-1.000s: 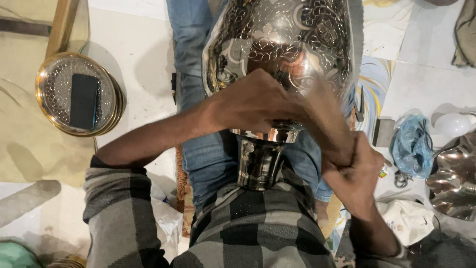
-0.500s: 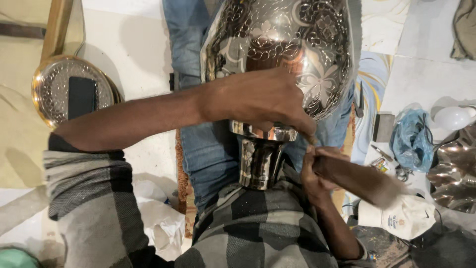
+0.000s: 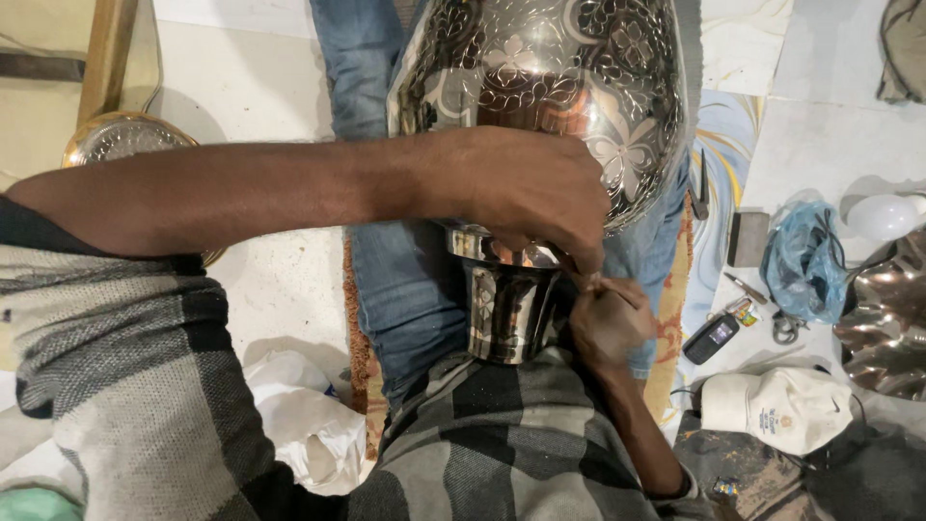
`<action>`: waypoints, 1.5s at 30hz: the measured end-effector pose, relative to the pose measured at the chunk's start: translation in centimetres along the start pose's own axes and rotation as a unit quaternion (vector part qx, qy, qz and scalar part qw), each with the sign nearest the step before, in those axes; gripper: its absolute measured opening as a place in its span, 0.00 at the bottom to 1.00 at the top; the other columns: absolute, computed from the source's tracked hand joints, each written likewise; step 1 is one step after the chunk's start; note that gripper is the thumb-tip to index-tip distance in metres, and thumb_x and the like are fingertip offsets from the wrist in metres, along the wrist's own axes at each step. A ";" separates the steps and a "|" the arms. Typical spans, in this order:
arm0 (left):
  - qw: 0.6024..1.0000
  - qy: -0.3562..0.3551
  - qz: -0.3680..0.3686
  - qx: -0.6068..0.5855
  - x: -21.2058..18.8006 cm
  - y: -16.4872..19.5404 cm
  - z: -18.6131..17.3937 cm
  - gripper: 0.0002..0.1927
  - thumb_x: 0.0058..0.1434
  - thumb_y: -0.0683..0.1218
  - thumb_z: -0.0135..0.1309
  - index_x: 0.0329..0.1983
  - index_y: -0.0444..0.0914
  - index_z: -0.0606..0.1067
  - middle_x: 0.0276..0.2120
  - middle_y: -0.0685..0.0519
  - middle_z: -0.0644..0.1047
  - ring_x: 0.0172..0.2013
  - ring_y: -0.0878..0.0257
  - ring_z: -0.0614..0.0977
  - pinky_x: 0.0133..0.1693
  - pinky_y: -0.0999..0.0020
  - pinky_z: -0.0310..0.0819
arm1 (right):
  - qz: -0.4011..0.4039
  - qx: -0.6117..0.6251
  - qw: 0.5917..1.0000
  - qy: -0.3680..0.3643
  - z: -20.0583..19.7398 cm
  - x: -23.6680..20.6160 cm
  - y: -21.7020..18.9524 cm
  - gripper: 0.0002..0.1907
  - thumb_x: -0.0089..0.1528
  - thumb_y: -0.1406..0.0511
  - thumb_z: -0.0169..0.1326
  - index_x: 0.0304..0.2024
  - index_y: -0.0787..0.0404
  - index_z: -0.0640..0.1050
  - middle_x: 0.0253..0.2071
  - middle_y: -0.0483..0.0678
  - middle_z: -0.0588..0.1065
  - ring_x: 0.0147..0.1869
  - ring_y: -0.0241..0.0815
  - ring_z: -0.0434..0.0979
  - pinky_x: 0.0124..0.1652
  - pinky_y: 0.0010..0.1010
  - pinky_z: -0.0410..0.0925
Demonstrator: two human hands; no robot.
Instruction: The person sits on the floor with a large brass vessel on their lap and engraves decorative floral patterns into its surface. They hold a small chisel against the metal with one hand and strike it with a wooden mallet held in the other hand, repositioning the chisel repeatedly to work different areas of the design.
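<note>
A large engraved silver metal vase (image 3: 540, 87) lies across my lap, its foot (image 3: 506, 309) toward my body. My left hand (image 3: 540, 193) reaches across and presses on the lower belly of the vase, fingers curled over it just above the foot. My right hand (image 3: 608, 318) is closed beside the foot, fingers pinched together at the rim where the left fingertips meet it. Whether it holds a small tool is hidden. My legs in blue jeans (image 3: 395, 280) lie under the vase.
A round brass tray (image 3: 121, 140) sits on the floor at the left. At the right lie a small phone (image 3: 712, 336), a white cap (image 3: 786, 410), a blue plastic bag (image 3: 799, 259), a shiny metal piece (image 3: 883, 318) and a white bulb (image 3: 883, 217). White bags (image 3: 299, 415) lie at lower left.
My right hand has dropped from beside the vase's belly down to the foot. My left arm has stretched further across the vase. The view has shifted right, hiding most of the tray.
</note>
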State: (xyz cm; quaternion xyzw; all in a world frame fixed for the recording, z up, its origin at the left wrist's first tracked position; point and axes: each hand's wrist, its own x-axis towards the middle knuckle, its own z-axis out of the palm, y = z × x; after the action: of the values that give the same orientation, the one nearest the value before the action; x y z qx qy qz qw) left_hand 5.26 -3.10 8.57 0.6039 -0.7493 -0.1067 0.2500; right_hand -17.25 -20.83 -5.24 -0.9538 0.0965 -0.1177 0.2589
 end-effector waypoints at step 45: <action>0.589 0.694 -0.411 0.038 -1.5 5.0 16.2 0.04 0.51 0.32 0.51 0.27 0.30 0.76 0.20 0.49 0.74 0.18 0.60 0.73 0.27 0.65 0.69 | -0.293 -0.330 0.818 -0.369 -17.9 19.7 -15.3 0.14 0.55 0.63 0.59 0.37 0.60 0.69 0.22 0.47 0.72 0.22 0.45 0.75 0.24 0.39 0.67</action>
State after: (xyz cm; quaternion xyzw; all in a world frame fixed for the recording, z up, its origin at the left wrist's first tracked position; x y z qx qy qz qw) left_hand -6.97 -2.73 -3.30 0.7476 -0.0236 0.2820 0.6009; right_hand -1.52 -21.10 21.14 -0.9373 -0.2574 0.2117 -0.1021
